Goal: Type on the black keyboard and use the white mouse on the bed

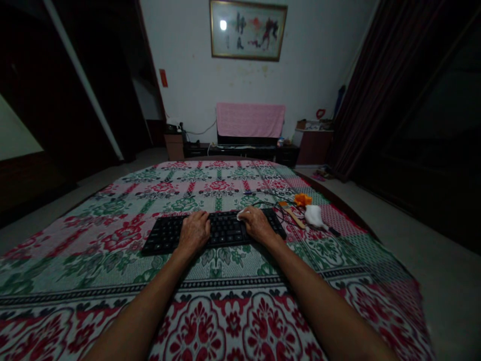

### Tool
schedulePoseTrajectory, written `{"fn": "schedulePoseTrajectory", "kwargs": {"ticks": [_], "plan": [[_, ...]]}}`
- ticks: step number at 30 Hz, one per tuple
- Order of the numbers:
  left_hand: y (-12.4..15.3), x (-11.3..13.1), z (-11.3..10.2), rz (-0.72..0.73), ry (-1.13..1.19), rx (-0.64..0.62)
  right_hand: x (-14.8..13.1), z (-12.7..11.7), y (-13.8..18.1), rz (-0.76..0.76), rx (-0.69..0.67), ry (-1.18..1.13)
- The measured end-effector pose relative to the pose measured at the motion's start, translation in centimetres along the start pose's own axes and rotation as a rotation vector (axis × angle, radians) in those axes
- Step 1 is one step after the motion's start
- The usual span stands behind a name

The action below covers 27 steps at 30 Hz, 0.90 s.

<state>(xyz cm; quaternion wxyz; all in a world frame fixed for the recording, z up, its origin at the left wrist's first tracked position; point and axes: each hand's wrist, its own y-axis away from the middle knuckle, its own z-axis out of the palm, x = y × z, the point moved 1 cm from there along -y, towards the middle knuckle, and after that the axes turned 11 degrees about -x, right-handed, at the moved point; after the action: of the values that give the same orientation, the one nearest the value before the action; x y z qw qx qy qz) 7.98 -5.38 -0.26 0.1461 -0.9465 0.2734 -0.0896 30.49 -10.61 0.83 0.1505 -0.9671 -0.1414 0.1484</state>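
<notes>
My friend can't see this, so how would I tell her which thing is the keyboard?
Look at the big flowery red-and-green bed cover. Near its middle lies the keyboard, with the left hand and right hand resting on it. It is long, flat and black with rows of keys, unlike the small orange thing and white bundle to its right.

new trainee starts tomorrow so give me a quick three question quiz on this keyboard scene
1. True or false: the left hand and the right hand both rest on the black keyboard.
2. Where does the orange thing lie? A: left of the keyboard. B: right of the keyboard. C: on the keys.
3. Fill in: the small scrap showing at the right hand's fingers is ___.
Key: 1 true; 2 B; 3 white.
</notes>
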Motion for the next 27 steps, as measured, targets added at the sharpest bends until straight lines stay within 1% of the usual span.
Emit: {"fn": "schedulePoseTrajectory", "kwargs": {"ticks": [6,8,11,15,19,23,27], "plan": [[0.1,0.3,-0.3,-0.010,0.020,-0.002,-0.2,0.1,0.0,-0.056,0.085,-0.038],[0.1,0.3,-0.3,-0.013,0.031,-0.007,-0.6,0.4,-0.3,-0.084,0.089,-0.039],[0.1,0.3,-0.3,-0.014,0.037,-0.016,-1.8,0.6,-1.3,-0.119,0.052,-0.022],[0.1,0.3,-0.2,-0.013,0.037,-0.016,-3.5,0.7,-2.9,-0.148,-0.037,0.026],[0.1,0.3,-0.2,-0.013,0.026,-0.008,-4.4,1.3,-3.5,-0.139,-0.089,0.090],[0.2,0.3,-0.1,-0.009,0.024,-0.002,-4.1,1.6,-3.1,-0.112,-0.102,0.094],[0.1,0.2,0.0,-0.008,0.039,0.017,-2.8,1.1,-2.3,-0.102,-0.103,0.088]]}}
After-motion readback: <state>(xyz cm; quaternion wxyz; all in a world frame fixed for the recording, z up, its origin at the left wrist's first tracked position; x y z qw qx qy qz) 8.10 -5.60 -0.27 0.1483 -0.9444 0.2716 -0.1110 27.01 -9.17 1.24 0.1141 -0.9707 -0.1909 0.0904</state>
